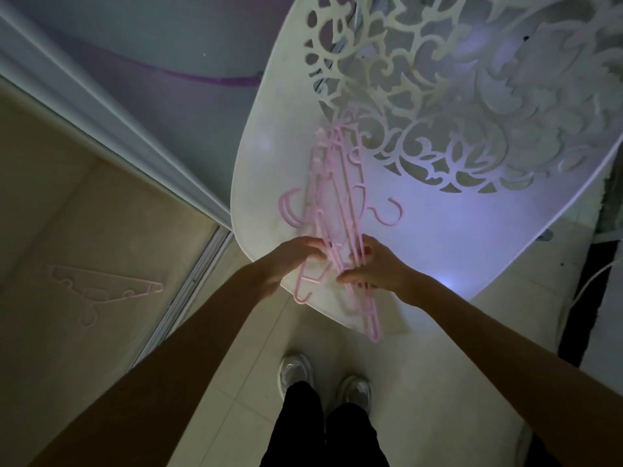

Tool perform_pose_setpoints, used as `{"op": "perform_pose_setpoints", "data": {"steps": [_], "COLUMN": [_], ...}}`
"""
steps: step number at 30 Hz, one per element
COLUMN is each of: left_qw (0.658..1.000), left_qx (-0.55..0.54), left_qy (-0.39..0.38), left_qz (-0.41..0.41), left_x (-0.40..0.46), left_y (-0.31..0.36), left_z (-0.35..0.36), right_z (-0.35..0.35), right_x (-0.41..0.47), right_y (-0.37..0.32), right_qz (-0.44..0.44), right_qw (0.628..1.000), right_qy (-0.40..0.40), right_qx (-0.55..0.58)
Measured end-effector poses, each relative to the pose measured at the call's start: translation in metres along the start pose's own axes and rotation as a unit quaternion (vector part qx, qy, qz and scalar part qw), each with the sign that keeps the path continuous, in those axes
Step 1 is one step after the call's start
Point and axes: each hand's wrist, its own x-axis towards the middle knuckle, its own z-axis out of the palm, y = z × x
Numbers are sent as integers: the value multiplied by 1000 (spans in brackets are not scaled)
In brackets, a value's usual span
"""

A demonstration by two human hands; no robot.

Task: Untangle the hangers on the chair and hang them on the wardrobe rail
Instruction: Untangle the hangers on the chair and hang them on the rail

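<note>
Several pink hangers (340, 210) are seen bunched in one knot on the white chair (438, 237), so honestly not much looks done yet. Nearest, the left hand (290, 261) is curled onto the bundle's near end, fingers pinching a bar, while the right hand (371, 267) is gripped around the bars just beside it. Beyond both hands, hooks are splayed out either way, unsorted. No wardrobe rail can be seen, so the untangling and hanging are judged still to do.
</note>
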Motion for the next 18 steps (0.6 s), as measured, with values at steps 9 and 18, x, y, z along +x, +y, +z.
{"op": "perform_pose_setpoints", "data": {"steps": [9,18], "left_qw": [1000,998], "left_qx": [-19,-19], "left_qy": [5,63], "left_qz": [15,12], "left_x": [-16,-134], "left_y": [39,71], "left_z": [-13,-32], "right_z": [-36,-66], "right_x": [-23,-119], "right_y": [1,-97], "right_qz": [85,128], "right_qw": [958,973], "right_qy": [26,18], "right_qx": [272,189]}}
